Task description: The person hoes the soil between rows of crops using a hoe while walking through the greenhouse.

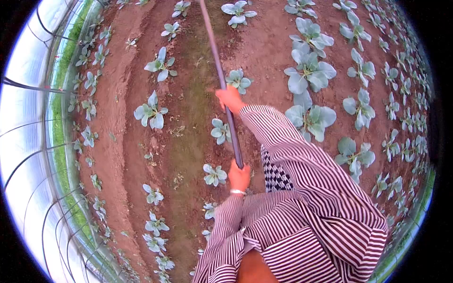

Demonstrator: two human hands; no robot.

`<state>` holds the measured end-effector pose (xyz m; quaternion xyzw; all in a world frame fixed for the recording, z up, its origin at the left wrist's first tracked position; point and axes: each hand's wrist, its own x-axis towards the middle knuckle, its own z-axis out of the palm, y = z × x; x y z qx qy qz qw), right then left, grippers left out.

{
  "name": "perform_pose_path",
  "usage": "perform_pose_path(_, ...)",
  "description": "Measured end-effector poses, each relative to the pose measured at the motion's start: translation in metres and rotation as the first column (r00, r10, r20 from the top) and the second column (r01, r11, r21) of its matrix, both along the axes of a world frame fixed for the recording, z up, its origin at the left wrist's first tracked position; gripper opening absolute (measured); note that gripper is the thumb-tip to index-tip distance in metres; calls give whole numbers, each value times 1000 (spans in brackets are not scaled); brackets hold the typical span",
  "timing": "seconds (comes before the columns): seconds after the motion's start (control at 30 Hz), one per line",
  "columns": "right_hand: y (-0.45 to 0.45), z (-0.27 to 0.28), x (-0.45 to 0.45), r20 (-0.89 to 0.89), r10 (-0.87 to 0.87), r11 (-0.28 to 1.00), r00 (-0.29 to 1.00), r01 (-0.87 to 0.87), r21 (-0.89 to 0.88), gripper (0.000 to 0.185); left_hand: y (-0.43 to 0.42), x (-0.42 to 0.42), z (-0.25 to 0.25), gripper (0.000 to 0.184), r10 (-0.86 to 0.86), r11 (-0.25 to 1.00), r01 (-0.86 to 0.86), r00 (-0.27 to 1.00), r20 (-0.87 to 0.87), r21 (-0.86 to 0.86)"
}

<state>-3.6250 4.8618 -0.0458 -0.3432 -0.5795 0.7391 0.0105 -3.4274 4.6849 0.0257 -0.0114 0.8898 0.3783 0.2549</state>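
A long dark pole runs from the top edge down to the middle of the view. My left hand is closed around its lower end, with a light band at the wrist. Higher up, my right hand grips the shaft, the arm stretched forward in a striped sleeve. The far end of the pole is cut off by the top of the frame. Close to my right hand grows a small leafy plant; another plant stands just left of my left hand.
Rows of leafy plants grow in brown soil on both sides. A mossy strip runs between two rows left of the pole. At the far left curves a greenhouse wall with thin dark ribs.
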Motion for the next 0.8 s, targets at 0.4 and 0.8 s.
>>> perform_pose_path(0.4, -48, -101, 109, 339, -123, 782, 933, 301, -546, 18, -28, 35, 38, 27, -85, 967, 148, 955, 286, -206)
perform_pose_path(0.8, -30, -64, 83, 319, -9, 973, 948, 82, -214, 15, -28, 60, -5, 26, 20, 982, 45, 941, 337, -185)
